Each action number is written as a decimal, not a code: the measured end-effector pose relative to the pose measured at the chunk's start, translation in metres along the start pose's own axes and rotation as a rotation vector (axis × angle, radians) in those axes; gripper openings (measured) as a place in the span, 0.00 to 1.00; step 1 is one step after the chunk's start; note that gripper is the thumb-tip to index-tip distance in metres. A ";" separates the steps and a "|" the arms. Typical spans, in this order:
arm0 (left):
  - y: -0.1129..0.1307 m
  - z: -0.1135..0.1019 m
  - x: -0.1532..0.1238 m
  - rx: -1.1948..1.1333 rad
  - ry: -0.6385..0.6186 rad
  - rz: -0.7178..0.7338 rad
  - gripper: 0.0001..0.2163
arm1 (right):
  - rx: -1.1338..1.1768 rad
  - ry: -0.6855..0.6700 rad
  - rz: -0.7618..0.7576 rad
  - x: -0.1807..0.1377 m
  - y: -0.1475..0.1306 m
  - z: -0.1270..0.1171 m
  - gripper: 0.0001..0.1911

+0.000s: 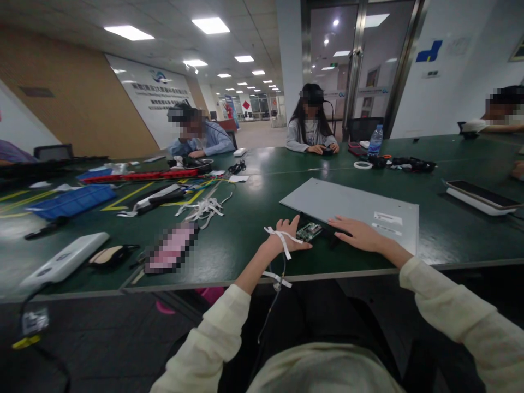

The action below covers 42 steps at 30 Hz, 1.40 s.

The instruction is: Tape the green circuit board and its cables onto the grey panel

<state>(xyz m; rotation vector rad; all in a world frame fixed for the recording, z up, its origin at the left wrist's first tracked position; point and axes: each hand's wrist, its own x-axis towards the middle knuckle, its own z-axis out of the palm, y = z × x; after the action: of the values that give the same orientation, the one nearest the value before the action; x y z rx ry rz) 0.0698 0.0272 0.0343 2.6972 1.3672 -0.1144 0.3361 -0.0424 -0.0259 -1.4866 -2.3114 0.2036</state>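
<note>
My left hand rests on the green table, fingers spread, touching the left side of a small green circuit board. A white strap is tied round its wrist. My right hand lies flat with fingers stretched toward the board, over a dark part at the near edge of a flat grey metal case. Neither hand grips anything.
A blue tray, a red strip, loose white ties, a white device and a pixelated item lie to the left. A water bottle, tape roll and tablet sit farther off. Three people sit across.
</note>
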 end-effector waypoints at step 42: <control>-0.060 -0.083 -0.003 -0.102 0.153 0.511 0.47 | 0.151 -0.093 -0.361 -0.001 -0.072 -0.006 0.24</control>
<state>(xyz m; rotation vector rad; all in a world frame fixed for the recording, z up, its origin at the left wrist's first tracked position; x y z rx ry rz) 0.0212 0.0714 0.1123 2.9117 0.6476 0.2039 0.2782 -0.0743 0.0029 -0.9864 -2.5258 0.3428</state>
